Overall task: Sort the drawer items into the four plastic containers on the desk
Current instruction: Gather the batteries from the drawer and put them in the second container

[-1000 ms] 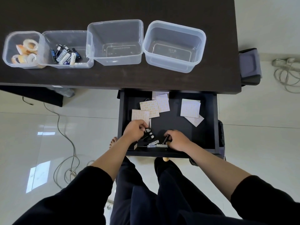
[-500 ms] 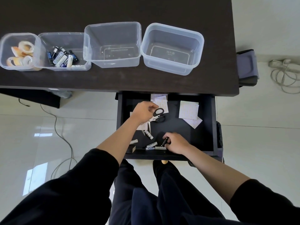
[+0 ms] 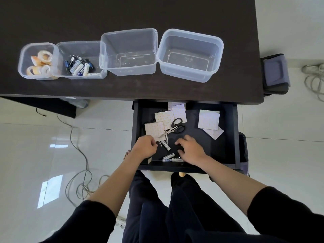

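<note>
Here the step in hand looks like gathering the loose batteries from the front of the open drawer (image 3: 235, 130). The left hand (image 3: 144, 148) has its grip curled nearly closed just left of one battery (image 3: 165, 145); whether it already has hold of something I cannot tell. The right hand (image 3: 190, 149) rests palm down with its fingers half bent, and what, if anything, lies under its grip is hidden.

To do this well, I would pinch each battery across its middle, collect several in one palm, and lift clear of the scissors (image 3: 172, 128), which lie just beyond both grips with their blades pointing toward the left one. Rolling cells are easiest trapped against the drawer's front wall.

Counted: four containers stand on the surface (image 3: 122, 13), far beyond the grips. The leftmost container (image 3: 23, 58) holds rolls of tape (image 3: 44, 56), about five as far as I can make out. The second container (image 3: 98, 74) holds batteries, roughly seven or eight. The third container (image 3: 128, 51) and the fourth container (image 3: 190, 55) look empty. In the drawer, about four batteries show: one between the grips, three nearer the person by the front wall (image 3: 169, 156). One pair of scissors. Paper squares (image 3: 208, 119) lie beyond the grips, seven or so, some overlapping.
</note>
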A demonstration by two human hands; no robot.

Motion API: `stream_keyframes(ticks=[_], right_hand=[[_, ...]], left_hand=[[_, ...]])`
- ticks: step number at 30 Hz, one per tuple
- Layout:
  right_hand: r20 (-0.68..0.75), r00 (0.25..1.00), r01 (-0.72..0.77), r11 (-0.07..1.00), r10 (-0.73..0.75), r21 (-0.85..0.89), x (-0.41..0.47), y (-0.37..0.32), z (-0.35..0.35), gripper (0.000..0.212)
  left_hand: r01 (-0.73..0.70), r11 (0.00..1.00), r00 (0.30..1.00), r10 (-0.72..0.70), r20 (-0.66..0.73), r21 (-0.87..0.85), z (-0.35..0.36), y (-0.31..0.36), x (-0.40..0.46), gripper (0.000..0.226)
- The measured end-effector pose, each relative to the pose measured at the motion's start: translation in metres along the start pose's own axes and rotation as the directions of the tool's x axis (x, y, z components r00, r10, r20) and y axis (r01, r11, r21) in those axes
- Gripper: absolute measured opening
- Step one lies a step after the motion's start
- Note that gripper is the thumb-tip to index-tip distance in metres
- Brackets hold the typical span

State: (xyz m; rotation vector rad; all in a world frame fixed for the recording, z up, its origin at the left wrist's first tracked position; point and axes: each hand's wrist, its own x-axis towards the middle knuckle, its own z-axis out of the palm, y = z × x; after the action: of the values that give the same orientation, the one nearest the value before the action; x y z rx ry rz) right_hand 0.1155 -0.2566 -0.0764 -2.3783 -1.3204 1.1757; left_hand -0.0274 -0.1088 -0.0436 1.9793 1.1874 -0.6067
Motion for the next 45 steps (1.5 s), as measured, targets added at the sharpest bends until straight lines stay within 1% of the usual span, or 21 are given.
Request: stream_keyframes(ticks=[3,6,8,11,13,16,18,20,21,22,24,26,28,30,32,34,36,38,40,42,45], right_hand=[[0.049,0.985,0.168,0.979,-0.164,-0.114,0.005,-0.015,0.001,0.047],[0.165,0.961,0.256,0.938,-0.221,-0.234,0.010,-0.025,0.008,0.059],[0.224,0.947,0.293,0.905,-0.231,-0.308,0.011,-0.027,0.008,0.055],[0.267,0.931,0.342,0.849,-0.248,-0.402,0.011,-0.020,0.004,0.036],[0.275,0.932,0.327,0.874,-0.235,-0.360,0.009,-0.012,-0.002,0.029],[0.258,0.947,0.244,0.950,-0.191,-0.194,0.004,0.000,-0.012,0.023],[0.210,0.966,0.179,0.977,-0.153,-0.113,0.001,0.009,-0.019,0.022],[0.173,0.981,0.104,0.993,-0.092,-0.064,-0.002,0.020,-0.023,0.030],[0.175,0.983,0.064,0.997,-0.056,-0.041,-0.002,0.026,-0.023,0.035],[0.185,0.982,0.026,1.000,-0.023,-0.017,-0.003,0.029,-0.023,0.038],[0.221,0.975,-0.032,0.999,0.025,0.029,-0.004,0.033,-0.018,0.041],[0.259,0.965,-0.062,0.997,0.047,0.051,-0.005,0.033,-0.011,0.039],[0.271,0.961,-0.072,0.996,0.058,0.045,-0.006,0.031,-0.008,0.035],[0.279,0.958,-0.088,0.993,0.064,0.073,-0.006,0.031,-0.009,0.032],[0.302,0.951,-0.105,0.987,0.064,0.123,-0.006,0.033,-0.012,0.032],[0.319,0.946,-0.108,0.981,0.052,0.160,-0.006,0.035,-0.013,0.034],[0.315,0.948,-0.113,0.977,0.051,0.183,-0.007,0.035,-0.013,0.036],[0.307,0.950,-0.131,0.969,0.062,0.209,-0.008,0.035,-0.012,0.038],[0.317,0.946,-0.134,0.969,0.063,0.207,-0.007,0.035,-0.012,0.044],[0.344,0.937,-0.121,0.977,0.055,0.174,-0.007,0.035,-0.012,0.049],[0.371,0.928,-0.073,0.994,0.039,0.077,-0.006,0.032,-0.011,0.049]], left_hand=[[0.017,0.987,0.990,-0.038,0.132,0.158,0.006,-0.002,0.003,0.015],[-0.007,0.970,0.982,-0.040,0.187,0.242,0.012,-0.002,0.002,0.008],[-0.020,0.980,0.979,-0.021,0.204,0.196,0.019,-0.003,0.003,0.015],[-0.021,0.997,0.979,0.004,0.204,0.078,0.024,-0.005,0.003,0.030],[-0.028,0.999,0.973,0.021,0.230,0.027,0.025,-0.006,0.004,0.034],[-0.035,0.999,0.962,0.034,0.270,-0.001,0.028,-0.005,0.008,0.036],[-0.051,0.998,0.970,0.045,0.238,0.021,0.031,-0.003,0.008,0.034],[-0.038,0.990,0.990,0.019,0.137,0.135,0.034,0.001,0.006,0.034],[0.001,0.976,0.995,-0.023,0.100,0.217,0.035,0.002,0.004,0.037],[0.042,0.958,0.993,-0.070,0.091,0.284,0.035,0.004,0.002,0.041],[0.063,0.939,0.987,-0.108,0.115,0.337,0.035,0.006,0.000,0.044],[0.034,0.954,0.987,-0.078,0.138,0.297,0.036,0.005,0.003,0.043],[-0.007,0.981,0.988,-0.022,0.151,0.192,0.036,0.002,0.006,0.041],[-0.057,0.994,0.987,0.042,0.157,0.093,0.037,0.000,0.008,0.041],[-0.101,0.995,0.983,0.103,0.153,-0.017,0.038,0.001,0.009,0.040],[-0.115,0.985,0.978,0.135,0.157,-0.130,0.040,0.005,0.010,0.040],[-0.112,0.971,0.968,0.155,0.199,-0.209,0.043,0.011,0.011,0.044],[-0.129,0.971,0.953,0.178,0.246,-0.203,0.050,0.017,0.012,0.049],[-0.158,0.972,0.949,0.198,0.244,-0.173,0.056,0.023,0.013,0.050],[-0.183,0.972,0.953,0.212,0.216,-0.149,0.060,0.026,0.013,0.047],[-0.181,0.980,0.956,0.195,0.220,-0.081,0.062,0.025,0.013,0.041]])
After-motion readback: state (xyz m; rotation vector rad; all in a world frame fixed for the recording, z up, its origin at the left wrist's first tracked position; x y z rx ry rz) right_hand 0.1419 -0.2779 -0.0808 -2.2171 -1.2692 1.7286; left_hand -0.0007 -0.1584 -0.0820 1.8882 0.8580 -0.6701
